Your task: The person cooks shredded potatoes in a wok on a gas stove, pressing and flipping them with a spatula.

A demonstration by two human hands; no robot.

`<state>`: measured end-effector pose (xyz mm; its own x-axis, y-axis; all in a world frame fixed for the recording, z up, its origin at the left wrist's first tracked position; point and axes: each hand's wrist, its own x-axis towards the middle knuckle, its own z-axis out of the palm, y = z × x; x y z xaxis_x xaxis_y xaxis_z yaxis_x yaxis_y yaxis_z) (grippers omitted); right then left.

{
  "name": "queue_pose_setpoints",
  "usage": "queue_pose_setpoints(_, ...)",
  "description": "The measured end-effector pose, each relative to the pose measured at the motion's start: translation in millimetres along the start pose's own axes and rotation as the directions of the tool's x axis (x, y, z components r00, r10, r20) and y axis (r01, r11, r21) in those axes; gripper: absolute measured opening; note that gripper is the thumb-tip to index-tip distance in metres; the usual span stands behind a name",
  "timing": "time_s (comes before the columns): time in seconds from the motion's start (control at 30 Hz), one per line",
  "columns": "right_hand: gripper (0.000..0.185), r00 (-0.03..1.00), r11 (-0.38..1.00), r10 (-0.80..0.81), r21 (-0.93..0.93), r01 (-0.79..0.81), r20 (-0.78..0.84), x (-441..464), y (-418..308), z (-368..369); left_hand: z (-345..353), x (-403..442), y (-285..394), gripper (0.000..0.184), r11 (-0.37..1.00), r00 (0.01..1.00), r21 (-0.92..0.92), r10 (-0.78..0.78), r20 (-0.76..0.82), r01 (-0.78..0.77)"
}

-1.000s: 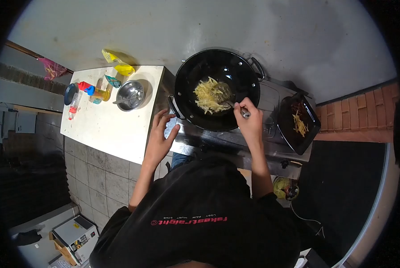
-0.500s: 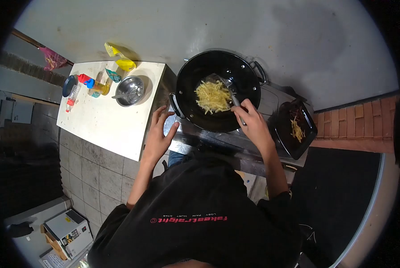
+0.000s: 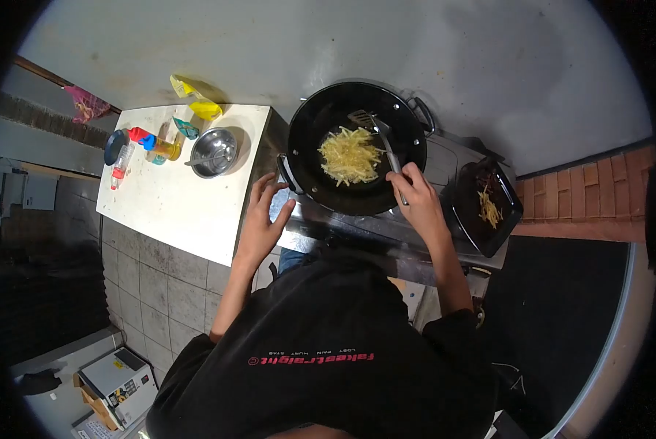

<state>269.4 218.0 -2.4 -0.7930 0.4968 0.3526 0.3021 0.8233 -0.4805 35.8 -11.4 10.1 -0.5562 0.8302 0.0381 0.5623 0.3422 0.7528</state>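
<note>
My right hand [image 3: 418, 199] is closed around the handle of a metal slotted spatula [image 3: 388, 143]. The spatula's head is inside the black wok [image 3: 309, 175], just beyond a heap of pale yellow shredded strips [image 3: 349, 157] that look like potato. My left hand [image 3: 264, 219] is held with its fingers apart and holds nothing. It hovers beside the wok's left handle [image 3: 287, 175], between the wok and the white table; whether a fingertip touches the handle, I cannot tell.
On the white table [image 3: 174, 208] at left stand a steel bowl [image 3: 214, 168] with a spoon, a yellow packet [image 3: 205, 108] and several bottles. Right of the wok, a black square dish [image 3: 463, 212] holds yellow strips and dark pieces. A wall rises behind the stove.
The spatula's head has moved away from the yellow strips toward the far side of the wok, and my right hand has shifted slightly right. My left hand has stayed nearly still.
</note>
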Motion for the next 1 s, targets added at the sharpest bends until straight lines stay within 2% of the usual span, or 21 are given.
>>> queue_pose_setpoints(0.17, 0.025, 0.999, 1.0, 0.015, -0.005, -0.015, -0.042, 0.9, -1.7, 1.8, -0.3, -1.5, -1.4, 0.037, 1.0, 1.0, -0.014, 0.0, -0.015, 0.0)
queue_pose_setpoints(0.23, 0.022, 0.997, 0.999, 0.033, -0.004, -0.033, -0.068, 1.9, -1.8, 4.4, -1.6, -3.2, 0.9, 0.036, 0.997, 0.999, -0.069, -0.045, -0.003, 0.045)
queue_pose_setpoints(0.3, 0.012, 0.937, 0.984, 0.06, 0.179, 0.002, -0.343, 6.6, -0.6, 6.5, -2.5, -4.1, 2.2, 0.036, 0.995, 0.999, -0.086, -0.051, -0.003, 0.05)
queue_pose_setpoints(0.33, 0.012, 0.938, 0.984, 0.059, 0.178, 0.003, -0.343, 5.7, -1.1, 8.7, -2.4, -4.2, 2.7, 0.036, 0.993, 0.999, -0.104, -0.054, -0.003, 0.053)
queue_pose_setpoints(0.37, 0.007, 0.891, 0.903, 0.323, 0.387, -0.189, -0.319, 4.2, -1.4, 12.8, -1.5, -4.0, 1.5, 0.036, 0.993, 0.999, -0.106, -0.053, -0.005, 0.052)
queue_pose_setpoints(0.4, 0.006, 0.794, 0.742, 0.559, 0.572, -0.35, -0.239, 3.4, -1.7, 17.8, -0.5, -3.7, -0.8, 0.036, 0.996, 0.999, -0.079, -0.035, -0.007, 0.035)
queue_pose_setpoints(0.43, 0.011, 0.728, 0.572, 0.666, 0.738, -0.358, -0.164, 3.1, -2.4, 24.7, -0.1, -3.6, -2.2, 0.035, 0.999, 1.0, -0.05, -0.018, -0.009, 0.017)
queue_pose_setpoints(0.53, 0.012, 0.724, 0.496, 0.684, 0.782, -0.376, -0.086, 1.0, -13.8, 34.9, -1.2, -3.0, 0.8, 0.035, 0.997, 0.999, -0.069, -0.04, 0.013, 0.041)
queue_pose_setpoints(0.6, 0.01, 0.732, 0.502, 0.68, 0.756, -0.42, -0.045, 0.4, -20.0, 39.7, -2.1, -3.2, 1.7, 0.036, 0.997, 0.999, -0.069, -0.036, 0.014, 0.037)
queue_pose_setpoints(0.67, 0.008, 0.879, 0.804, 0.435, 0.524, -0.282, -0.196, 3.5, -30.8, 38.6, -3.1, -3.2, 0.9, 0.036, 0.997, 0.999, -0.071, -0.029, 0.019, 0.031)
queue_pose_setpoints(0.7, 0.007, 0.91, 0.858, 0.325, 0.484, -0.169, -0.257, 8.6, -42.4, 31.6, -3.4, -3.3, -0.4, 0.036, 0.997, 0.999, -0.075, -0.031, 0.022, 0.033)
queue_pose_setpoints(0.73, 0.007, 0.91, 0.859, 0.325, 0.484, -0.17, -0.257, 9.8, -49.5, 28.8, -3.4, -3.3, -1.2, 0.036, 0.996, 0.999, -0.079, -0.034, 0.024, 0.035)
queue_pose_setpoints(0.83, 0.011, 0.978, 0.915, 0.132, 0.399, -0.057, -0.162, 5.1, -66.9, 23.2, -3.3, -3.5, -1.6, 0.036, 0.993, 0.997, -0.099, -0.063, 0.034, 0.066)
queue_pose_setpoints(0.87, 0.011, 0.979, 0.915, 0.129, 0.4, -0.055, -0.16, 3.4, -75.1, 19.7, -3.2, -3.4, -2.2, 0.036, 0.993, 0.997, -0.099, -0.064, 0.031, 0.067)
queue_pose_setpoints(0.93, 0.017, 0.995, 0.954, 0.095, 0.288, -0.082, -0.033, -0.6, -91.0, 14.0, -2.6, -3.5, -3.6, 0.036, 0.997, 0.999, -0.065, -0.03, 0.011, 0.031)
queue_pose_setpoints(1.0, 0.022, 0.997, 0.952, 0.082, 0.298, -0.075, -0.011, -5.5, -96.0, 15.5, -2.3, -3.3, -3.3, 0.037, 0.998, 1.0, -0.057, -0.025, 0.011, 0.026)
